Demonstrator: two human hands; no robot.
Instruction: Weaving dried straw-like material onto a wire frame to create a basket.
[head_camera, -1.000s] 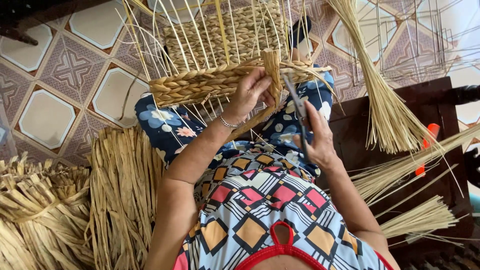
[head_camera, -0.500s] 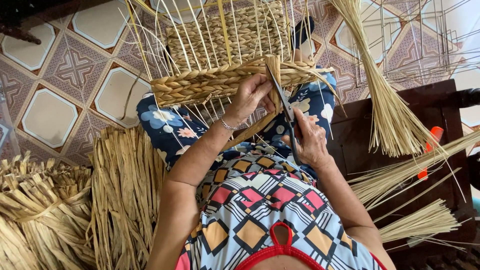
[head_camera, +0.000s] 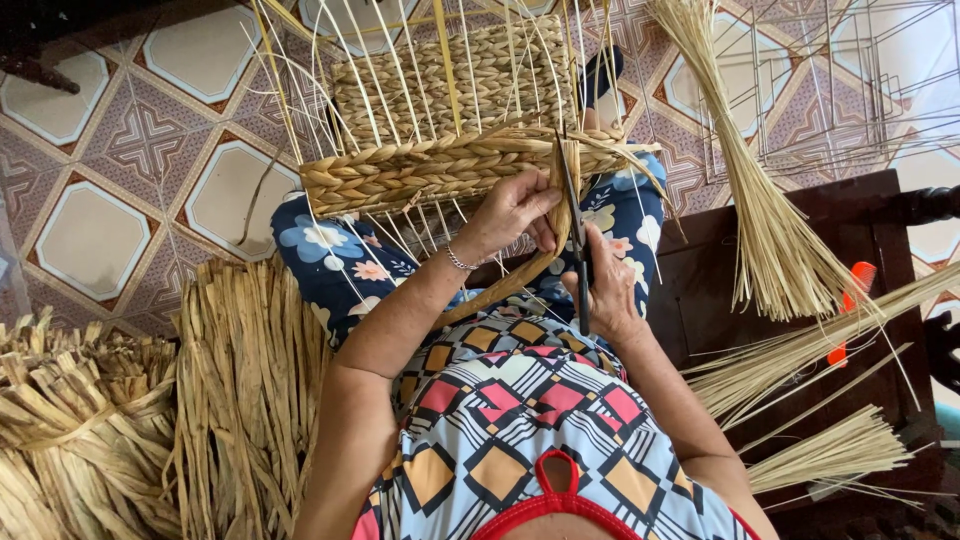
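A half-woven straw basket (head_camera: 450, 100) on a thin wire frame rests on my lap, its braided rim (head_camera: 400, 175) nearest me. My left hand (head_camera: 510, 212) pinches a flat straw strand (head_camera: 563, 205) that loops down from the rim. Beside it, my right hand (head_camera: 608, 290) grips dark scissors (head_camera: 574, 225), their blades pointing up along that strand near the rim's right part. The two hands are almost touching.
Bundles of flat dried straw (head_camera: 240, 380) lie on the patterned tile floor at my left. On the right, a dark wooden bench (head_camera: 760, 260) carries sheaves of thin reeds (head_camera: 770, 230) and an orange-handled tool (head_camera: 850, 300). Bare wire frames (head_camera: 850, 80) stand at the back right.
My right hand has brought the scissors left and upward, from beside the basket to right against the strand that my left hand holds. The left hand has barely moved.
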